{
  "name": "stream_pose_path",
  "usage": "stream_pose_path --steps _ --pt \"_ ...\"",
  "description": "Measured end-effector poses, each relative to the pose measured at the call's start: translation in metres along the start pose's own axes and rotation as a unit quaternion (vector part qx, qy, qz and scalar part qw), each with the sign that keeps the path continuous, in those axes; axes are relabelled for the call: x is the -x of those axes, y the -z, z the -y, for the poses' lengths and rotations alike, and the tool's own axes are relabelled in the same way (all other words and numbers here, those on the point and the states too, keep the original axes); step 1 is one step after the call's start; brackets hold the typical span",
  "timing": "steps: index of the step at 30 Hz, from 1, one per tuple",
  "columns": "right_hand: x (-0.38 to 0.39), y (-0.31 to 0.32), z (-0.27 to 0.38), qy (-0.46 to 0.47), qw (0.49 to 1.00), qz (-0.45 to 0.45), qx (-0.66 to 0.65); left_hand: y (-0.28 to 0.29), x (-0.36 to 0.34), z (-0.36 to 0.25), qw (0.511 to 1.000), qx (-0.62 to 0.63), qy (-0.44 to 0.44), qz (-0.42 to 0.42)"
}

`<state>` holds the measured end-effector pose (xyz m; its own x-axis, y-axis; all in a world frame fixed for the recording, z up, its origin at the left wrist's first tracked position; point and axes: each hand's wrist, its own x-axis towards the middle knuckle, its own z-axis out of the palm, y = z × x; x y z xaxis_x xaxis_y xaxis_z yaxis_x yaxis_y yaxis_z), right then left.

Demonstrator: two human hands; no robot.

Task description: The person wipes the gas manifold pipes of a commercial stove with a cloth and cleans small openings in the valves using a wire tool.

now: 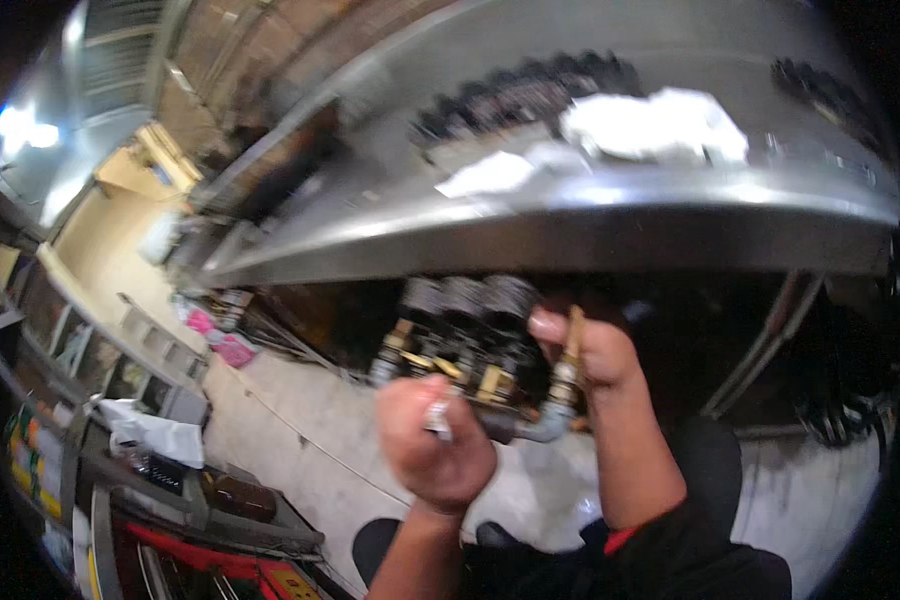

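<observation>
A gas burner assembly [467, 305] with three dark round burner heads is below the counter's front edge, with brass valves [440, 366] and a grey pipe elbow [553, 420] along its near side. My right hand [605, 355] is at its right end, its fingers closed round an upright brass tube [573, 345]. My left hand [435, 445] is a fist in front of the valves, slightly blurred. A small whitish piece [438, 415] sticks out of this fist; its kind cannot be made out.
A steel counter [530, 240] overhangs the burner. On it lie a row of black burner parts [530, 95] and a crumpled white cloth [655, 125]. A cluttered shelf [160, 500] stands at lower left, and a pink bag [232, 348] lies on the floor. A metal leg [760, 345] stands at right.
</observation>
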<state>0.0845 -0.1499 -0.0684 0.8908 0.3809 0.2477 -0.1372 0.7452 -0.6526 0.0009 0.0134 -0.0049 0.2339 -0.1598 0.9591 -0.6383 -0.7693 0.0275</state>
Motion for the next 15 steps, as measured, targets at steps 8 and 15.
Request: stream_pose_path --steps 8,15 --pt "-0.018 -0.032 0.030 0.015 0.989 0.143 -0.018 -0.002 -0.016 -0.003 0.995 0.078 0.055 -0.036" --pt "-0.020 -0.025 0.033 0.019 0.979 0.195 -0.049 -0.007 -0.018 -0.004 0.990 0.108 0.077 -0.050"
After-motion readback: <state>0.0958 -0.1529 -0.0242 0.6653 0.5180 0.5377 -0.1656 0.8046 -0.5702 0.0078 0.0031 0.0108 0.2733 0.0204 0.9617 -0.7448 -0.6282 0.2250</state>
